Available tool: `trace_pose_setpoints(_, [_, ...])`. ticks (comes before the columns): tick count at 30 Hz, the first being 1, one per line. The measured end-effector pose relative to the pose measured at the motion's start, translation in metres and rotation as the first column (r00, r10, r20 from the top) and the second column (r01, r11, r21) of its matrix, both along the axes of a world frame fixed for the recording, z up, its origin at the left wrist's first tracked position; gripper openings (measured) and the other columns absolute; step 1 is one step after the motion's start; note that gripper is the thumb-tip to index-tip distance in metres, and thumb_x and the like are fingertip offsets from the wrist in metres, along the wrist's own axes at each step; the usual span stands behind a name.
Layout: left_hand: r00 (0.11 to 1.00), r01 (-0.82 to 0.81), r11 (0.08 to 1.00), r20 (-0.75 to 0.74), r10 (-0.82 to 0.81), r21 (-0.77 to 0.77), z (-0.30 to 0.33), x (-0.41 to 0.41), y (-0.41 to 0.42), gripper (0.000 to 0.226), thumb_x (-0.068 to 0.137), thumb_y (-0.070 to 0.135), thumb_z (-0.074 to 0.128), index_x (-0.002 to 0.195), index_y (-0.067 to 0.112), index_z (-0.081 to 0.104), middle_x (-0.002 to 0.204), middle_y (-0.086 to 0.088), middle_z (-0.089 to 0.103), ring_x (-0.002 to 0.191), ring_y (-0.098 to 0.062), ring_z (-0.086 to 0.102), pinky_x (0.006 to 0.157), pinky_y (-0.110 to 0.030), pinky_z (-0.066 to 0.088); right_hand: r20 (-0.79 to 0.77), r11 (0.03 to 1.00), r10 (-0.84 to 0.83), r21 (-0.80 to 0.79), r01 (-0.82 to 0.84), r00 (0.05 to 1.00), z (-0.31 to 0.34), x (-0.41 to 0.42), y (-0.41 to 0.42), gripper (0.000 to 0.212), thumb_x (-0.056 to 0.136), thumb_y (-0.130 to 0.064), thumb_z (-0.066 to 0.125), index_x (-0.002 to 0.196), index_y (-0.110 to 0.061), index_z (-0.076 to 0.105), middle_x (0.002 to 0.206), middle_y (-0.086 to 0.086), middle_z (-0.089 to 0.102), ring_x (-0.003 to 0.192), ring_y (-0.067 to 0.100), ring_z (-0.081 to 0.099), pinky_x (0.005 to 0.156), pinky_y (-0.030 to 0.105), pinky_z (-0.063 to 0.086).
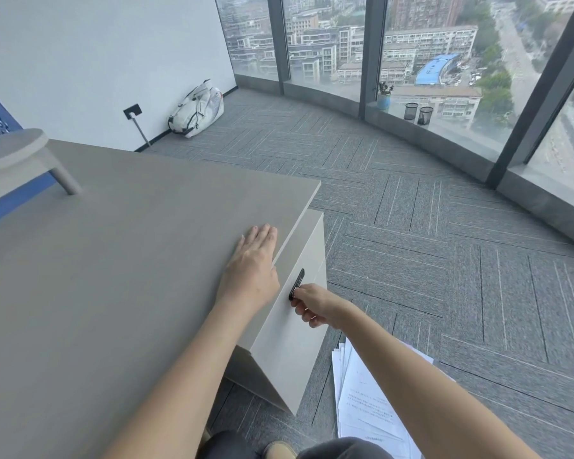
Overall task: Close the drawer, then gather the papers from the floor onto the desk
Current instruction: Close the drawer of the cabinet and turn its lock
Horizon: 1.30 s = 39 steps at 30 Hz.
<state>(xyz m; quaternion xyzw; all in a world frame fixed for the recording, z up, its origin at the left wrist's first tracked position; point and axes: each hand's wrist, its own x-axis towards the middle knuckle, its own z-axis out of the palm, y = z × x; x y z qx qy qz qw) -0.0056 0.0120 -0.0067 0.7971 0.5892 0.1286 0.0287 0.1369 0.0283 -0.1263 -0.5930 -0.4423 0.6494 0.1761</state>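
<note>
My left hand [252, 263] lies flat, fingers together, on the grey desk [113, 276] near its right edge. Below that edge stands the pale drawer cabinet [289, 346], its front showing a black keypad lock [297, 283]. My right hand [312, 304] is curled against the cabinet front, fingertips touching the lower end of the lock. Whether the drawer sits fully flush I cannot tell. A fanned stack of white printed papers [365, 402] lies on the carpet to the right of the cabinet, partly hidden by my right forearm.
Grey patterned carpet [444, 260] stretches to the curved window wall. A white bag [198, 109] leans on the far wall. A potted plant [384, 94] and two black mesh cups [418, 113] stand on the sill. A grey monitor riser [17, 154] sits at the desk's back left.
</note>
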Motion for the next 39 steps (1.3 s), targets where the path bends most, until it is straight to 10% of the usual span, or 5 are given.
trace_pose_setpoints(9, [1.000, -0.001, 1.000, -0.003, 0.001, -0.005, 0.000, -0.001, 0.000, 0.070, 0.091, 0.009, 0.046, 0.154, 0.012, 0.017, 0.164, -0.003, 0.016, 0.152, -0.020, 0.009, 0.124, -0.034, 0.005, 0.232, 0.958, 0.055, 0.263, -0.117, 0.971, 0.001, -0.001, 0.000, 0.028, 0.098, -0.015, 0.036, 0.079, -0.009, 0.055, 0.062, 0.003, 0.047, 0.049, 0.019, 0.041, 0.042, 0.025, 0.032])
trace_pose_setpoints(13, [1.000, -0.005, 1.000, 0.002, 0.006, -0.008, 0.000, -0.001, 0.000, 0.070, 0.091, 0.011, 0.048, 0.154, 0.013, 0.018, 0.164, -0.003, 0.017, 0.152, -0.020, 0.010, 0.124, -0.035, 0.006, 0.467, 0.858, 0.053, 0.431, -0.279, 0.883, -0.004, 0.001, -0.003, 0.034, 0.101, -0.019, 0.039, 0.097, 0.002, 0.065, 0.090, 0.018, 0.068, 0.087, 0.035, 0.065, 0.075, 0.038, 0.050])
trace_pose_setpoints(19, [1.000, -0.004, 1.000, 0.001, 0.004, -0.010, 0.000, -0.001, 0.000, 0.070, 0.091, 0.010, 0.047, 0.154, 0.012, 0.018, 0.164, -0.003, 0.017, 0.152, -0.020, 0.010, 0.124, -0.035, 0.007, 0.759, 0.671, -0.043, 0.504, -0.544, 0.650, -0.009, 0.001, -0.014, 0.020, 0.101, -0.019, 0.041, 0.110, -0.009, 0.056, 0.105, 0.021, 0.070, 0.093, 0.044, 0.066, 0.065, 0.037, 0.035])
trace_pose_setpoints(28, [1.000, -0.008, 1.000, 0.009, 0.008, -0.013, -0.001, -0.002, 0.000, 0.071, 0.091, 0.010, 0.049, 0.154, 0.012, 0.018, 0.164, -0.002, 0.017, 0.152, -0.020, 0.010, 0.124, -0.034, 0.006, 0.802, 0.560, -0.093, 0.532, -0.635, 0.589, -0.014, 0.005, -0.013, 0.019, 0.103, -0.022, 0.040, 0.108, -0.010, 0.054, 0.100, 0.015, 0.072, 0.087, 0.040, 0.069, 0.061, 0.037, 0.034])
trace_pose_setpoints(39, [0.999, -0.008, 0.998, 0.049, 0.011, -0.054, 0.006, 0.000, -0.005, 0.071, 0.089, 0.016, 0.050, 0.154, 0.010, 0.021, 0.164, -0.006, 0.018, 0.152, -0.022, 0.010, 0.124, -0.034, 0.005, 0.779, 0.641, -0.092, 0.524, -0.561, 0.621, 0.003, 0.005, -0.023, 0.036, 0.102, -0.038, 0.040, 0.112, -0.009, 0.057, 0.113, 0.013, 0.067, 0.103, 0.038, 0.066, 0.079, 0.044, 0.050])
